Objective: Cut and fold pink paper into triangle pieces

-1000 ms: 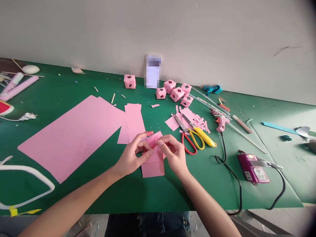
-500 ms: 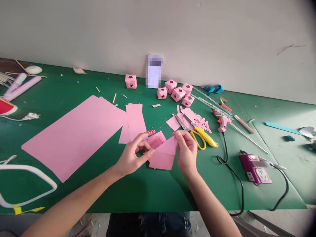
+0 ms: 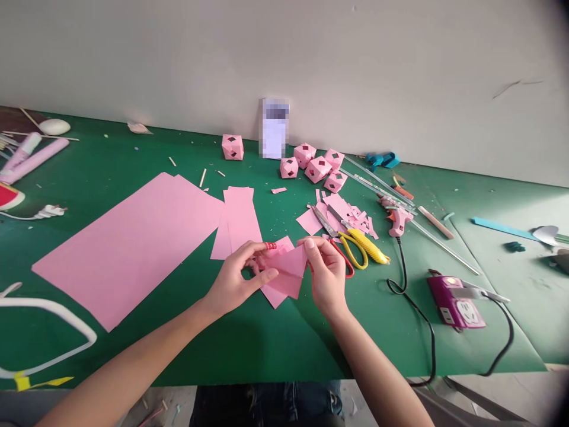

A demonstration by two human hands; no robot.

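Note:
Between my hands is a small pink paper piece (image 3: 291, 265), tilted above other pink paper pieces (image 3: 274, 295). My right hand (image 3: 326, 273) pinches its upper right corner between thumb and fingers. My left hand (image 3: 240, 274) grips the paper's left side, thumb in front and fingers partly hidden behind; a red wrapping (image 3: 269, 245) sits on one fingertip. Just right of my right hand lie scissors with yellow and red handles (image 3: 355, 249) and a yellow utility knife (image 3: 368, 245). Pink paper strips (image 3: 242, 216) lie beyond my left hand.
Large pink sheets (image 3: 128, 249) cover the left of the green table. Several folded pink paper balls (image 3: 317, 169) stand near the wall by a propped phone (image 3: 274, 127). To the right are paper scraps (image 3: 353, 213), a glue gun (image 3: 400, 220) and a purple power adapter (image 3: 457, 302) with black cord.
My right hand has moved left with the paper corner, and the piece has turned and tilted. My left fingers have closed further over the paper. The whole view has shifted slightly.

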